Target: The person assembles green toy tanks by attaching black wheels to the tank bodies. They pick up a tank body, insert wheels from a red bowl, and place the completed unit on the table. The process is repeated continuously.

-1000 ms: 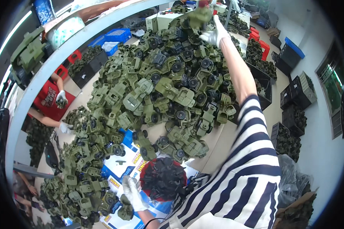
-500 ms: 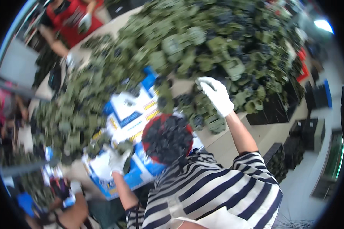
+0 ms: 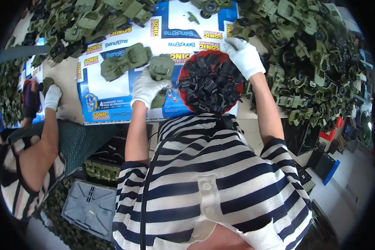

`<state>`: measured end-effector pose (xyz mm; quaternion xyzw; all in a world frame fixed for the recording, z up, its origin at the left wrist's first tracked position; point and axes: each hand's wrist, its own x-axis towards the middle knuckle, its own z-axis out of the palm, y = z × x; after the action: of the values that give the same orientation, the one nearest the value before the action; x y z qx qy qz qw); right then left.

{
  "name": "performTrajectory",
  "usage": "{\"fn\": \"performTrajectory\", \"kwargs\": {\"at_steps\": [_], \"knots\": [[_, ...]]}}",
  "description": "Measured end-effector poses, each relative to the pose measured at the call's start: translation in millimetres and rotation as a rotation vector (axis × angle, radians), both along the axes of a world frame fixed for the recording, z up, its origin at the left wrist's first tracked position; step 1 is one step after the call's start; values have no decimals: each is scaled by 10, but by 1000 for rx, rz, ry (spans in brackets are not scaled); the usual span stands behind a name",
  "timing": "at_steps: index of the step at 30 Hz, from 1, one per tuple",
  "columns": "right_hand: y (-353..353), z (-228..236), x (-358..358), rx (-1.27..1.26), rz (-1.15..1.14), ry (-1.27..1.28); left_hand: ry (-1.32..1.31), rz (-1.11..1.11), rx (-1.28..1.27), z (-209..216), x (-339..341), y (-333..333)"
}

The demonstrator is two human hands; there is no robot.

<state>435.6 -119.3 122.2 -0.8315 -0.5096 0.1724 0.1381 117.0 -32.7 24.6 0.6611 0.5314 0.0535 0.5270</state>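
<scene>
My left hand (image 3: pixel 148 88), in a white glove, is closed around an olive-green toy vehicle body (image 3: pixel 161 66), with the thumb stretched to the right. Another green piece (image 3: pixel 158 100) shows just below that thumb. Beside it on the left lies a larger green toy jeep (image 3: pixel 127 61). My right hand (image 3: pixel 246 58), also gloved, is at the upper right rim of a red bowl (image 3: pixel 182 76) full of small black plastic parts (image 3: pixel 208 85). Its fingers are loosely bent and apart, with nothing visible in them; green toy vehicles lie just beyond the fingertips.
Printed blue-and-white card sheets (image 3: pixel 108 93) cover the table before me. Piles of green toy vehicles stand at the far left (image 3: pixel 83 21) and right (image 3: pixel 308 71). A co-worker's gloved hand (image 3: pixel 53 96) is at the left. Below are a grey crate lid (image 3: pixel 89 206) and dark boxes.
The view has swung downward and closer to the table. My right hand has come back from the vehicle pile to the bowl. My left hand now has a green vehicle body in it.
</scene>
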Motion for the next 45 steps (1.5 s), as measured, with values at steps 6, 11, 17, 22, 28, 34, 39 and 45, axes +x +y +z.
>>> {"fn": "performTrajectory", "kwargs": {"at_steps": [6, 11, 17, 22, 28, 34, 39, 45], "knots": [[183, 131, 502, 51, -180, 115, -530, 176, -344, 80, -112, -100], [135, 178, -725, 97, 563, 413, 211, -547, 452, 1126, 211, -23], [-14, 65, -1107, 235, -92, 1384, 84, 5, 1039, 1374, 71, 47], [-32, 35, -1319, 74, 14, 1333, -1026, 864, 80, 1137, 291, -144], [1274, -749, -534, 284, 34, 80, -1022, 828, -285, 657, -285, -290], [1586, -1303, -153, 8, 137, 52, -1078, 862, -562, 569, -197, -657], [2075, 320, 77, 784, 298, -33, -930, 845, -577, 756, -127, -745], [2457, 1384, 533, 619, -10, -239, -1025, 585, -516, 657, -113, -659]]}}
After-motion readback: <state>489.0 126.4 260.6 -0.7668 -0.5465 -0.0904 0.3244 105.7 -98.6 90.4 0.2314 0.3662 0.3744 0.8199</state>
